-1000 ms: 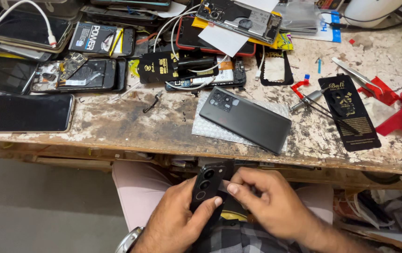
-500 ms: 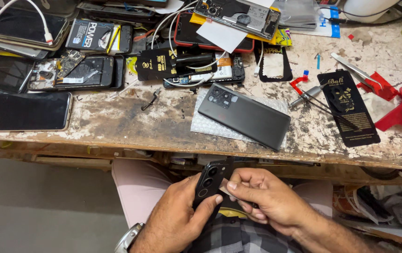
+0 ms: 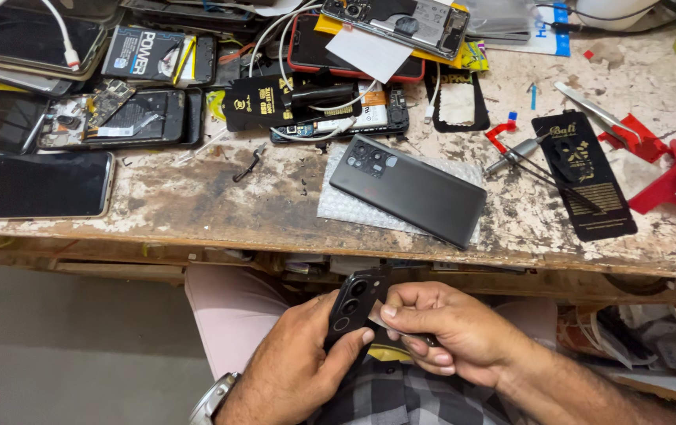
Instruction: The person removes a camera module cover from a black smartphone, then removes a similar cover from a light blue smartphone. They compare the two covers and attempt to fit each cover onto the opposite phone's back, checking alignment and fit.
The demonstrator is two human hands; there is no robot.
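Two hands, left hand, right hand, gripping black phone

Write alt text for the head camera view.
Two hands hold a black phone back cover with camera lenses below a worn workbench edge: left hand gripping the cover, right hand pinching its side. On the bench lie a dark phone face down on bubble wrap, opened phones, and red tools.

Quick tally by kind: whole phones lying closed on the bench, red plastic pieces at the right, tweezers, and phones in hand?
Closed phones on the bench: 2, the dark phone on bubble wrap and the black-screened phone.
Red plastic pieces: 3.
Tweezers: 1.
Phone in hand, held by left hand and right hand: 1.
Total: 7.
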